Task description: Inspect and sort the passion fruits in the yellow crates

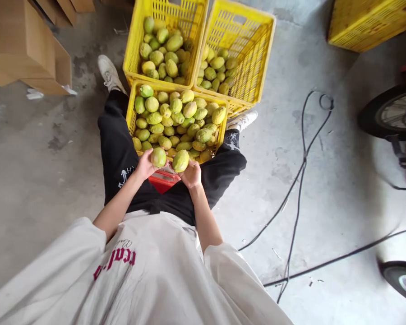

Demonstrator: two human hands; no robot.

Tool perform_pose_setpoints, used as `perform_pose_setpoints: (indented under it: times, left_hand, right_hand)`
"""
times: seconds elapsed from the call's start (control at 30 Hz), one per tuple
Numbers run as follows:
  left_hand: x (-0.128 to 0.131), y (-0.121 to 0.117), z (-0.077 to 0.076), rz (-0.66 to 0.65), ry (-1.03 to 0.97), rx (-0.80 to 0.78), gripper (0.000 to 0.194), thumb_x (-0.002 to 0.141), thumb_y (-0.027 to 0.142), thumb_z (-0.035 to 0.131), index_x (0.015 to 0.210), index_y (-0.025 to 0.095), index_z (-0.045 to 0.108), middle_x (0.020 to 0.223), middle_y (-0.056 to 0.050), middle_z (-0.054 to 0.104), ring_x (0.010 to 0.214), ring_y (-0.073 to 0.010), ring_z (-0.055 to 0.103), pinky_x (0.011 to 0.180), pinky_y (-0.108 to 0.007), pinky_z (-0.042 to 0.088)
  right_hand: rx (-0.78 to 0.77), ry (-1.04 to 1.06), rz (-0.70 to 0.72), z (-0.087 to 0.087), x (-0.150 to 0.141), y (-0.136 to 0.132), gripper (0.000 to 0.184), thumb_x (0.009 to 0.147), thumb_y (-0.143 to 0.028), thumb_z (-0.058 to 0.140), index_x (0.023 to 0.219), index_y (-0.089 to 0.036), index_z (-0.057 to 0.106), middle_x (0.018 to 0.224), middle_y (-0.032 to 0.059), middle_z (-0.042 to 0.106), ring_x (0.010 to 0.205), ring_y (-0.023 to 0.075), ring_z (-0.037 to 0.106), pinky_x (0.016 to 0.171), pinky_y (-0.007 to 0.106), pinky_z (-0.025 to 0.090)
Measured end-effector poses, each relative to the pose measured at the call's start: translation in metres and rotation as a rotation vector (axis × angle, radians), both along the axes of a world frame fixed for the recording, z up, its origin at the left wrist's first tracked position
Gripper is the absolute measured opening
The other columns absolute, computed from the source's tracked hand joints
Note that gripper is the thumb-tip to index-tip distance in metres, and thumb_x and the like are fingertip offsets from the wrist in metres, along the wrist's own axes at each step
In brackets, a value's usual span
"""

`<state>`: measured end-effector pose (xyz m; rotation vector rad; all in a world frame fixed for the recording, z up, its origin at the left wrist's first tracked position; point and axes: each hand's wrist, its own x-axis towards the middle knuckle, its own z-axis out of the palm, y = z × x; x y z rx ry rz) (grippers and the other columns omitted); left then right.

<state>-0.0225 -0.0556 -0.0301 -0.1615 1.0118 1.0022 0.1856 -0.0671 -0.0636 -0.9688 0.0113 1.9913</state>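
Note:
My left hand point(146, 165) is closed round a green-yellow lemon point(158, 157). In my right hand point(191, 174) is a second, yellower lemon point(180, 161). The two fruits are held side by side, slightly apart, over the near rim of a yellow plastic crate point(131, 118) between my legs. Many lemons point(176, 105) in green and yellow shades fill that crate. Below my hands, part of a red plastic object point(163, 181) shows between my thighs; the rest of it is hidden.
Beyond the near crate stand a left yellow crate point(129, 58) and a right yellow crate point(257, 67), both holding lemons. Cardboard boxes point(16, 40) lie at upper left. Another yellow crate point(372, 22), a black cable point(301, 167) and a wheel point(385, 113) are on the right.

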Motion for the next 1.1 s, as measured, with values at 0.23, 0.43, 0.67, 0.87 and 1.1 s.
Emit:
perform_pose_setpoints:
  times: [0.23,0.43,0.67,0.87,1.1]
  left_hand:
    - [-0.001,0.005,0.019,0.104,-0.073,-0.085,0.052,0.122,0.029,0.043,0.164,0.016,0.071,0.104,-0.012,0.090,0.093,-0.0291,0.091,0.074,-0.034,0.072]
    - [-0.008,0.005,0.013,0.017,-0.005,-0.090,0.046,0.121,0.030,0.059,0.166,0.022,0.069,0.090,-0.005,0.082,0.076,-0.0248,0.085,0.046,-0.023,0.051]
    - [-0.006,0.007,0.011,0.026,-0.011,-0.095,0.044,0.115,0.028,0.049,0.148,0.017,0.076,0.103,-0.013,0.088,0.081,-0.0301,0.089,0.053,-0.030,0.061]
    - [-0.003,0.008,0.012,0.105,-0.050,-0.136,0.050,0.112,0.028,0.044,0.149,0.018,0.077,0.116,-0.015,0.091,0.112,-0.0378,0.091,0.088,-0.048,0.076]
    - [-0.003,0.008,0.011,0.001,-0.020,-0.085,0.056,0.115,0.025,0.040,0.162,0.017,0.071,0.095,-0.010,0.086,0.082,-0.0320,0.087,0.066,-0.037,0.067]
  right_hand:
    - [-0.084,-0.053,0.153,-0.008,0.003,0.000,0.038,0.094,-0.043,0.083,0.125,-0.027,0.072,0.095,0.0049,0.088,0.093,0.0318,0.091,0.082,0.044,0.081]
    - [-0.138,-0.077,0.080,-0.013,0.004,0.001,0.022,0.101,-0.039,0.081,0.119,-0.027,0.074,0.100,0.0054,0.087,0.093,0.0276,0.088,0.071,0.033,0.076]
    - [-0.161,-0.125,0.053,-0.010,0.003,0.005,0.026,0.108,-0.050,0.073,0.120,-0.028,0.074,0.105,0.0041,0.088,0.089,0.0273,0.087,0.077,0.039,0.077]
    - [-0.173,-0.059,-0.019,-0.009,0.002,0.005,0.029,0.102,-0.043,0.066,0.125,-0.026,0.071,0.102,0.0060,0.089,0.095,0.0322,0.089,0.097,0.055,0.078]
    - [-0.196,-0.085,-0.027,-0.010,0.004,0.004,0.027,0.099,-0.040,0.066,0.120,-0.025,0.074,0.099,0.0083,0.087,0.103,0.0346,0.088,0.097,0.054,0.078]
